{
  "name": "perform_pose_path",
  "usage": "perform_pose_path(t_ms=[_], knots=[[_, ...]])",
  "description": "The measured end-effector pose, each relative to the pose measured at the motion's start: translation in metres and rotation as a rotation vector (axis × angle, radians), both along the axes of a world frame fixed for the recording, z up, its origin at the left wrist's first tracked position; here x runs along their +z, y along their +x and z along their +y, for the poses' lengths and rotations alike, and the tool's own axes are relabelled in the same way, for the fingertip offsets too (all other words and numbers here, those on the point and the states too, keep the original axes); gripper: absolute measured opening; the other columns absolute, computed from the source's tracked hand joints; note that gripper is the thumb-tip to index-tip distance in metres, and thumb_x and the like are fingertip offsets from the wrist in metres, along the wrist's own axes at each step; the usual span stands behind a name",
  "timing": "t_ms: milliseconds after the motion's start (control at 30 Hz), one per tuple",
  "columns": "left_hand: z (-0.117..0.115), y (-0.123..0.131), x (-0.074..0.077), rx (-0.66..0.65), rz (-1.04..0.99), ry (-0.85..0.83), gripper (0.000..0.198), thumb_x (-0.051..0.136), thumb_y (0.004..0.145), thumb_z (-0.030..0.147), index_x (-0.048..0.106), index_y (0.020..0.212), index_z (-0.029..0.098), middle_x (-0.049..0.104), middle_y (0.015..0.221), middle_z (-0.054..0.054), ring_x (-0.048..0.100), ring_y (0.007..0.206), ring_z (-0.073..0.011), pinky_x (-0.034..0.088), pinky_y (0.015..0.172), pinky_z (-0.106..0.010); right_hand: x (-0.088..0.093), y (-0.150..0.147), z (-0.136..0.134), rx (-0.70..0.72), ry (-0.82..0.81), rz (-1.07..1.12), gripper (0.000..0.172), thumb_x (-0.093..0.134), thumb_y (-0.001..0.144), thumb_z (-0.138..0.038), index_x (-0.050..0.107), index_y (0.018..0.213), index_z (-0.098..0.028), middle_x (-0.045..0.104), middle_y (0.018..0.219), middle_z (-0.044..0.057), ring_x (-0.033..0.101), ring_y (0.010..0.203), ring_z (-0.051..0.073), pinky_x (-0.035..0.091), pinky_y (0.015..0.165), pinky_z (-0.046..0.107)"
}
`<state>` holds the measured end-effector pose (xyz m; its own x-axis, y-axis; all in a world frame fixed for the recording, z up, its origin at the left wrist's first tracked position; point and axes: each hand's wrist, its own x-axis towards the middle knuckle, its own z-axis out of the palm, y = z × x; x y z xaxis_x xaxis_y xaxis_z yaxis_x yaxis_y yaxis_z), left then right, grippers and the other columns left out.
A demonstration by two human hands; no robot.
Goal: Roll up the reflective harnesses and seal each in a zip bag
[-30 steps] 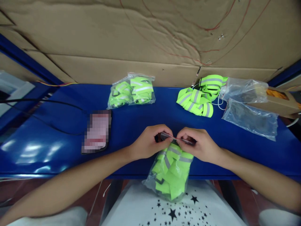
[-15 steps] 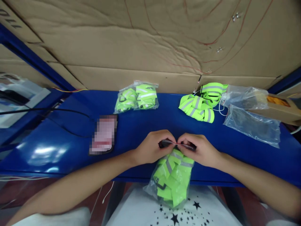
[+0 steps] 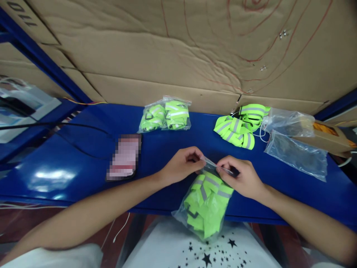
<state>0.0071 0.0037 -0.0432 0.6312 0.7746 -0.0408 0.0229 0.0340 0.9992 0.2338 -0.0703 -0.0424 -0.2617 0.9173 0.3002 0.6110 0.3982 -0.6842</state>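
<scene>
A clear plastic bag [image 3: 182, 216] hangs by its top edge from both hands, over the table's front edge. Inside it is a bundle of neon yellow-green reflective strap [image 3: 208, 212] with grey stripes and a black buckle. My left hand [image 3: 185, 163] pinches the left part of the bag's top between thumb and forefinger. At the right part of that edge, my right hand [image 3: 240, 175] also pinches the plastic. The top edge stretches tilted between the two hands, lower on the right.
Two bagged strap bundles [image 3: 164, 115] lie at the back. Loose reflective straps [image 3: 235, 130] sit right of them, beside flat clear bags [image 3: 297, 154] and a cardboard box [image 3: 329, 136]. A phone [image 3: 124, 158] lies on the left of the blue table [image 3: 92, 126]; cardboard [image 3: 134, 56] walls the back.
My hands have moved apart along the bag's top edge, showing a stretch of plastic between them. My left hand is slightly higher. The view has shifted a little.
</scene>
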Motion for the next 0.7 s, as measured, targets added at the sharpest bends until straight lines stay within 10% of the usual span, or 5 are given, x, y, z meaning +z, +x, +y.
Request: perform_pose_path(t_ms=[700], knots=[[0.0016,-0.0004,0.0014,0.042,0.045,0.033,0.031,0.070,0.087,0.048,0.065,0.089,0.017,0.060,0.077,0.001,0.055,0.067,-0.0107,0.046,0.057,-0.020,0.0026,0.0066,0.0028,-0.026,-0.001,-0.019,0.016,0.060,0.100,-0.034,0.068,0.101,-0.021,0.064,0.071,-0.001,0.057,0.059,0.012,0.045,0.058,0.024]])
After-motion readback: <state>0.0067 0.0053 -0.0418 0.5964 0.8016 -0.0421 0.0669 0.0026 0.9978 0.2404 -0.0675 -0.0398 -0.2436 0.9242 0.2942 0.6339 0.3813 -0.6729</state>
